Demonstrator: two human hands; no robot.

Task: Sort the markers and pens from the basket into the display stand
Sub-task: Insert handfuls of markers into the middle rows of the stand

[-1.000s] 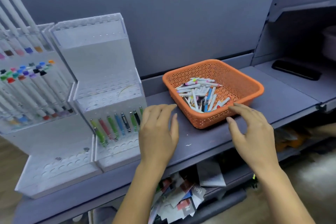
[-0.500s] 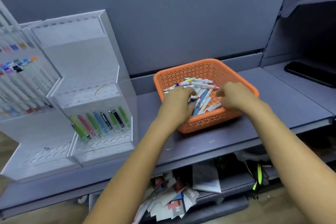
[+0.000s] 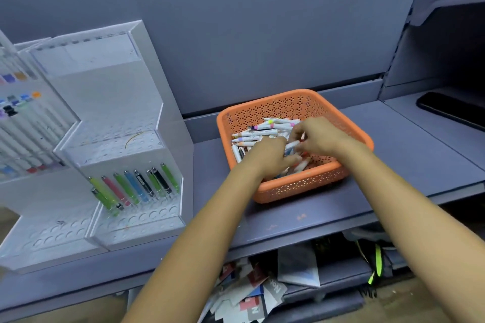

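From the head view, both hands are now working inside the orange basket [image 3: 296, 189], having come in from the shelf edge a second ago. Picking is starting, and nothing is going to the display stand [image 3: 126, 144] yet. The left hand [image 3: 270, 157] is burying curled fingers in the markers [image 3: 259, 134]; whether it is gripping one I cannot tell. The right hand [image 3: 320, 136] is pinching a white marker [image 3: 291, 144]. The pile is lying flat, long axes running mostly left-right, with coloured ends pointing both ways.

I find a bare strip of worktop [image 3: 207, 162] between the display stand [image 3: 118, 102], left, and the basket [image 3: 296, 191], right. The stand's tall side wall bounds it; the back panel [image 3: 262, 34] closes the far side.
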